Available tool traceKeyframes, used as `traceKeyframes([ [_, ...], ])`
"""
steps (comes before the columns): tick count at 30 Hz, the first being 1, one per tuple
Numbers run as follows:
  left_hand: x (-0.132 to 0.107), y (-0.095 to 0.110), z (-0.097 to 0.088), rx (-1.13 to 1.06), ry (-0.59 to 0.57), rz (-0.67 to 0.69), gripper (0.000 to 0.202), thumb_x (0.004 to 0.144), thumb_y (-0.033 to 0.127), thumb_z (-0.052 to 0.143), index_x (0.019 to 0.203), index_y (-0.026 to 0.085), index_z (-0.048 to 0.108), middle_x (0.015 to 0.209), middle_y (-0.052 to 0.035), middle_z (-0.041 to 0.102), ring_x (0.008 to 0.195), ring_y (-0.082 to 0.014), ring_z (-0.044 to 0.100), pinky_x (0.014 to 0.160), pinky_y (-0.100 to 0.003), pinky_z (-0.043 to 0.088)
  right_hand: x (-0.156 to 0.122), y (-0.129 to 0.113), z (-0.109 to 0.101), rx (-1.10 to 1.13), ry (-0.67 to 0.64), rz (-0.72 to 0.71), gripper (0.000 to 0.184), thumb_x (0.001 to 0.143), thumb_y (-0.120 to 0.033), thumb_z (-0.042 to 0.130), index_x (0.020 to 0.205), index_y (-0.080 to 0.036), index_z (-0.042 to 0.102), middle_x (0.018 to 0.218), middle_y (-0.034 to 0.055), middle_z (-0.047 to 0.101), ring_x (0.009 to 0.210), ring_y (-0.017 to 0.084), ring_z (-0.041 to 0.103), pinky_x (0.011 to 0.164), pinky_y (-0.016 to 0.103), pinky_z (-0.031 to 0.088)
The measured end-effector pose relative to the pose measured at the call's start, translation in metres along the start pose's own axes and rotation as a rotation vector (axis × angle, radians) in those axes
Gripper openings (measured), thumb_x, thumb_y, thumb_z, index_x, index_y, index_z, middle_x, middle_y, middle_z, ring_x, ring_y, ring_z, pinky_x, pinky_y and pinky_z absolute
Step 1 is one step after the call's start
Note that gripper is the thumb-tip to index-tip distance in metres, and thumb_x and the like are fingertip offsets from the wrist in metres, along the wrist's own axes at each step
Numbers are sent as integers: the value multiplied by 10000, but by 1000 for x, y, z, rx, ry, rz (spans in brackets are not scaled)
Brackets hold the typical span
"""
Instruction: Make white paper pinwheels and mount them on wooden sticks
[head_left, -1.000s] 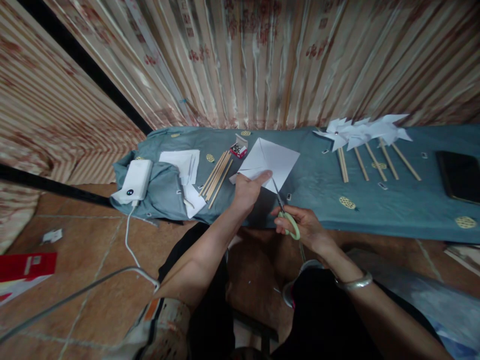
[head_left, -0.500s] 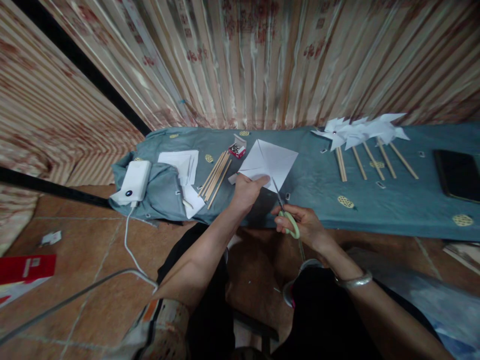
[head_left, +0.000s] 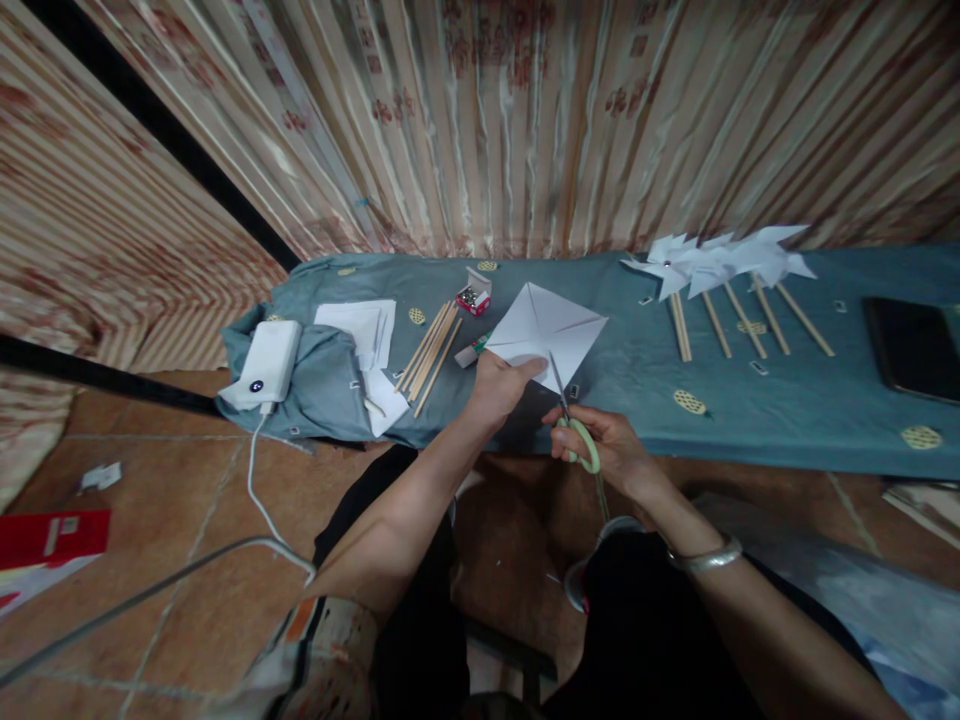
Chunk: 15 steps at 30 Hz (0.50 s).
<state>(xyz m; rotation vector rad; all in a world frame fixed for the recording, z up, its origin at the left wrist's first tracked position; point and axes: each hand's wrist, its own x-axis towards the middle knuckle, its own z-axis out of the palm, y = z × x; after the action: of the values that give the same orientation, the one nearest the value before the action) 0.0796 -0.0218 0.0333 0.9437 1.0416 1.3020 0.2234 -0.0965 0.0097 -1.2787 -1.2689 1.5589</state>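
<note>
A square sheet of white paper [head_left: 568, 318], creased from its corners toward the middle, is pinched at its near left edge by my left hand [head_left: 504, 385], thumb on top. My right hand [head_left: 604, 440] grips scissors [head_left: 580, 447] with pale green handles. Their blades reach in over the near corner of the sheet, pointing at its middle. Just left of the paper lies a small green and white box [head_left: 471, 351], partly covered by the sheet and my hand. Beyond it stands an open little red box [head_left: 475, 296] of metal pins.
Wooden sticks [head_left: 431, 355] and more white paper [head_left: 379, 335] lie to the left, beside a white power bank [head_left: 271, 362] with a cable. At the right are several paper pinwheels [head_left: 724, 265] on sticks and a dark phone [head_left: 913, 345]. A curtain [head_left: 487, 130] hangs behind the cloth-covered table [head_left: 637, 400].
My left hand and the paper have shifted slightly right, so the scissor blades sit further into the sheet. More of the green and white box is uncovered.
</note>
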Motion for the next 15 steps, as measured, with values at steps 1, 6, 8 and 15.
traceKeyframes([
  [1, 0, 0, 0, -3, -4, 9, 142, 563, 144, 720, 688, 184, 666, 708, 6, 684, 678, -150, 626, 714, -268, 480, 0, 0, 0, -8, 3, -3, 411, 695, -545, 735, 869, -180, 662, 588, -17, 623, 520, 109, 554, 503, 232, 435],
  [6, 0, 0, 0, -7, -7, 8, 157, 567, 143, 718, 708, 195, 671, 721, 3, 691, 702, -157, 636, 723, -271, 483, 0, -2, 0, -7, 11, 13, 407, 675, -535, 750, 853, -178, 667, 566, -22, 619, 502, 103, 550, 500, 227, 437],
  [8, 0, 1, 0, 4, -9, 3, 151, 567, 148, 721, 699, 200, 669, 715, 5, 689, 701, -160, 634, 719, -274, 484, 0, -3, -1, -2, 9, 19, 408, 678, -530, 750, 866, -177, 670, 571, -21, 626, 502, 99, 549, 497, 223, 433],
  [15, -2, 0, 1, 40, -27, -27, 117, 564, 156, 710, 660, 200, 659, 666, 8, 664, 754, -170, 636, 708, -265, 478, 0, -7, -2, -2, 8, 22, 420, 664, -550, 749, 834, -175, 667, 556, -22, 619, 488, 99, 544, 485, 230, 427],
])
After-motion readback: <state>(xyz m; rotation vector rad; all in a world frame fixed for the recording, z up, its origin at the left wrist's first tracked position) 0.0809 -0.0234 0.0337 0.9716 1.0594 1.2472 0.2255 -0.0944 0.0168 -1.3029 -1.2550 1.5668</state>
